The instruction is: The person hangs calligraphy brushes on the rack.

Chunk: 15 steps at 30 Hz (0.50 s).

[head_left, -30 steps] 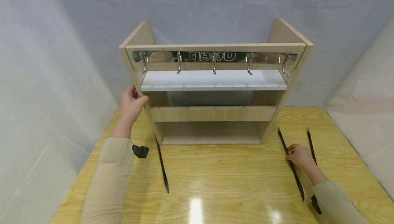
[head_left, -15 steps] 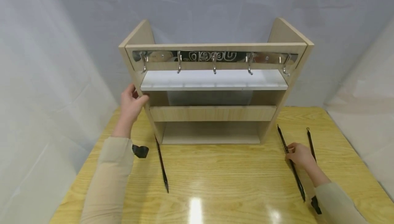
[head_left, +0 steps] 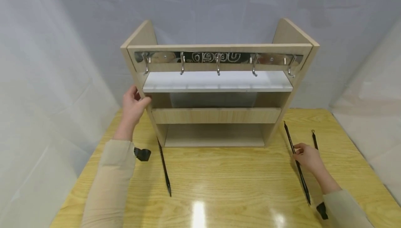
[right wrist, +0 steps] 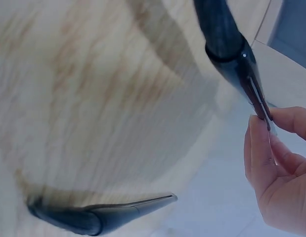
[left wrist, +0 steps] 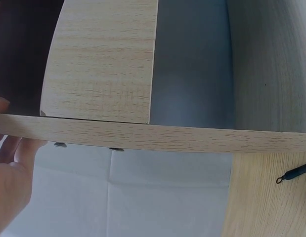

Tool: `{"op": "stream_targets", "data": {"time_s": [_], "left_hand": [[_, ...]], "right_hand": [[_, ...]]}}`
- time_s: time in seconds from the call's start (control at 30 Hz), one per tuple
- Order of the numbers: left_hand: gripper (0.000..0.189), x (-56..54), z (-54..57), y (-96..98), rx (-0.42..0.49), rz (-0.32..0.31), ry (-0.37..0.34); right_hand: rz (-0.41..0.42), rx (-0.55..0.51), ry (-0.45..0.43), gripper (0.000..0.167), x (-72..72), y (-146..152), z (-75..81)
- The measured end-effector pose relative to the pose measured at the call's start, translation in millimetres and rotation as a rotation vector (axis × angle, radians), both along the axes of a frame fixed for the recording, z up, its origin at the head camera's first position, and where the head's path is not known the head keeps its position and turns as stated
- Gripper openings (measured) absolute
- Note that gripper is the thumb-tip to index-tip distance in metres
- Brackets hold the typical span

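Note:
My left hand (head_left: 133, 106) grips the left side panel (head_left: 136, 78) of a small wooden shelf rack (head_left: 216, 116); the thumb is on the inner side and the fingers outside. At the right of the rack, my right hand (head_left: 308, 158) pinches a black calligraphy brush (head_left: 301, 177) by its handle. Its looped end points away and its dark bristles (right wrist: 219, 29) point back toward me. A second black brush (head_left: 314, 140) lies on the table, partly hidden behind the right hand. Left of centre lies a third brush (head_left: 164, 168), its far end against the rack's lower left corner.
Across the rack's top runs a shiny metal strip (head_left: 270, 60) with several hooks (head_left: 218, 68). Below it are a white shelf (head_left: 216, 80) and a bottom board (head_left: 214, 137). The wooden table (head_left: 225, 182) has pale cloth (head_left: 47, 99) around it.
The looped end of the brush in my right hand has moved away from me and the right hand has shifted slightly. My left hand and the rack stay put.

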<state>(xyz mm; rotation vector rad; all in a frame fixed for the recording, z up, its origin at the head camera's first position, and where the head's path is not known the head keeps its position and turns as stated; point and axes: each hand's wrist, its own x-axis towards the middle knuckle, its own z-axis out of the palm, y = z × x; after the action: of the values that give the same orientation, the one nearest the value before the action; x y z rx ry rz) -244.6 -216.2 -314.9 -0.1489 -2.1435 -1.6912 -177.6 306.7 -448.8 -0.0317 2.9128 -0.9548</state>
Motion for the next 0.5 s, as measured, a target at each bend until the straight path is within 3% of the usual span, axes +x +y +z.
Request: {"op": "stream_targets", "data": {"time_s": [0.5], "left_hand": [[0.052, 2.2, 1.4, 0.4, 0.004, -0.006, 0.004]], "right_hand": [[-0.063, -0.041, 0.105, 0.038, 12.0, -1, 18.5]]}}
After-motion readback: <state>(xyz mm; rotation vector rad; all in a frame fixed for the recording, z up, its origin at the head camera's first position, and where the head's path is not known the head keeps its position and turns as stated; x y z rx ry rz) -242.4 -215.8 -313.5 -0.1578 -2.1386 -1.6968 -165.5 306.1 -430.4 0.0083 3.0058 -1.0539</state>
